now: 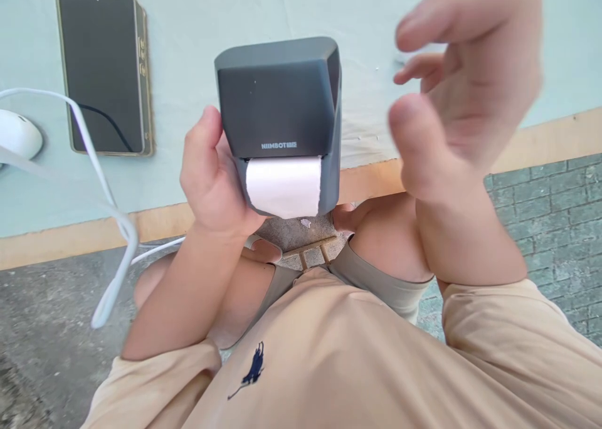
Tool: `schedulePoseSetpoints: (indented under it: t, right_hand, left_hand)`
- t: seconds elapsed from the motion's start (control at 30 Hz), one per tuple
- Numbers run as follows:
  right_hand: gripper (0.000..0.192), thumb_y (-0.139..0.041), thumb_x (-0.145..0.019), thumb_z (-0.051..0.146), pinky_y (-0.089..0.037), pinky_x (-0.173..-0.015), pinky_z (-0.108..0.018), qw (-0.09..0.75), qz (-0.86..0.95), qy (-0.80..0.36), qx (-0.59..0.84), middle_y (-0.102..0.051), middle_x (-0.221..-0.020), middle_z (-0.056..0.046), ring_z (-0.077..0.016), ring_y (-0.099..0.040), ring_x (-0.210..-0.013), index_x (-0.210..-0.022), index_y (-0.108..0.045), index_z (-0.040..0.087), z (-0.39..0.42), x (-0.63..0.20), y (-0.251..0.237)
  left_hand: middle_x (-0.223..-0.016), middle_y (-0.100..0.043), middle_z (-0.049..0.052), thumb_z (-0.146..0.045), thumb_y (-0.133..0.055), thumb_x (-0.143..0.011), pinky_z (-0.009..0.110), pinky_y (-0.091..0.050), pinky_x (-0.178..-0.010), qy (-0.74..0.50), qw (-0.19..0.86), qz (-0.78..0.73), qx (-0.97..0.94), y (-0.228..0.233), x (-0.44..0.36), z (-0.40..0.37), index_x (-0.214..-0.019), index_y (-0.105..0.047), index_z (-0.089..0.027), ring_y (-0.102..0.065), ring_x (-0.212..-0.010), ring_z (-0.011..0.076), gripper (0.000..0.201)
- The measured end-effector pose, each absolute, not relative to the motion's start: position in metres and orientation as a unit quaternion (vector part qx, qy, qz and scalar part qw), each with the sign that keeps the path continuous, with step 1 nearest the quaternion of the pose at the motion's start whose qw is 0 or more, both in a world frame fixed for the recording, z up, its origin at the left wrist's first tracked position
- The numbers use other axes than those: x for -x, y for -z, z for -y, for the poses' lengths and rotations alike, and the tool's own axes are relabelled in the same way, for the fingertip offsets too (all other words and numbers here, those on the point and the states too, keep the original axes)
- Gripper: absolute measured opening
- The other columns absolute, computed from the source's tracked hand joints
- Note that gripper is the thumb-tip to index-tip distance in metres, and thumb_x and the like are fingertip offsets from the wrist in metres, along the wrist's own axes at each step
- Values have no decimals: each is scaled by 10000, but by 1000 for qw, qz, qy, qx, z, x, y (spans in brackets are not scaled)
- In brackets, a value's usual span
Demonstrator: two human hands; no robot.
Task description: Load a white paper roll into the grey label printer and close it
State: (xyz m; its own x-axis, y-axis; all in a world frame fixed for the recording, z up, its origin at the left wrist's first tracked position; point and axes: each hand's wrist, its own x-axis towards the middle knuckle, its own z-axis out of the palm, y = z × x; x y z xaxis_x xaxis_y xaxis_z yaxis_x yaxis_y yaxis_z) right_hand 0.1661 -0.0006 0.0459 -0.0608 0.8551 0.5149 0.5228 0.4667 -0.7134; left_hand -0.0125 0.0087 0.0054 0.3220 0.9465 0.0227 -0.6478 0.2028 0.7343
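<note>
A dark grey label printer with NIIMBOT lettering is held up over the near edge of the table. My left hand grips it from the left and below, thumb along its side. White paper with a torn lower edge hangs out of the slot at its front. To the right of the printer, apart from it, my right hand is raised and slightly blurred. Its fingers are bent and spread from the thumb, with nothing visible between them.
A phone in a clear case lies at the back left of the pale green tabletop. Beside it sits a white mouse. A white cable loops over the table's near edge on the left. Brick paving shows below right.
</note>
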Motion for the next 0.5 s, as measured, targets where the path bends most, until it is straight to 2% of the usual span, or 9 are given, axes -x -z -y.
schedulePoseSetpoints:
  t: [0.07, 0.1, 0.23, 0.37, 0.43, 0.5]
  right_hand:
    - [408, -494, -808, 322, -419, -834, -232, 398, 749, -212, 485, -514, -1176, -58, -119, -464, -1115, -1130, -502, 72, 4, -164, -51]
    - [453, -497, -811, 330, -421, -858, -223, 383, 755, -225, 483, -493, -1214, -57, -117, -448, -1145, -1173, -475, 59, 5, -163, -53]
    - [459, -547, -775, 410, -452, -803, -211, 396, 765, -231, 453, -497, -1167, -49, -118, -476, -1102, -1120, -503, 110, 0, -163, -52]
    - [448, -593, -732, 402, -454, -702, -224, 400, 775, -238, 428, -511, -1109, -52, -120, -465, -1072, -1085, -523, 135, -5, -165, -49]
    - [472, -610, -722, 404, -467, -708, -223, 409, 775, -243, 416, -507, -1110, -52, -117, -461, -1084, -1090, -531, 119, -5, -165, -49]
    - [471, -616, -732, 415, -476, -718, -214, 415, 766, -250, 421, -512, -1101, -47, -106, -472, -1071, -1078, -534, 106, -4, -164, -49]
  left_hand:
    - [-1067, -616, 29, -460, -148, -925, 442, -273, -1187, -513, 756, -205, -349, -8, 11, -7, -991, -636, -146, -427, -1320, 234, 584]
    - [-1081, -617, 31, -465, -127, -930, 463, -282, -1185, -506, 763, -203, -347, -8, 11, -7, -997, -635, -153, -394, -1349, 240, 600]
    - [-1166, -604, 24, -478, -184, -937, 520, -355, -1147, -493, 765, -201, -362, -10, 10, -6, -1011, -625, -175, -282, -1415, 255, 540]
    - [-1283, -551, 5, -522, -332, -913, 466, -370, -1153, -472, 762, -241, -372, -10, 12, -8, -1101, -579, -254, -226, -1436, 262, 410]
    - [-1303, -532, 10, -620, -305, -885, 479, -384, -1139, -467, 763, -264, -360, -7, 14, -9, -1146, -563, -254, -188, -1444, 286, 518]
    - [-1294, -522, 17, -710, -163, -851, 524, -403, -1108, -475, 753, -299, -344, -2, 15, -9, -1187, -545, -217, -151, -1448, 308, 709]
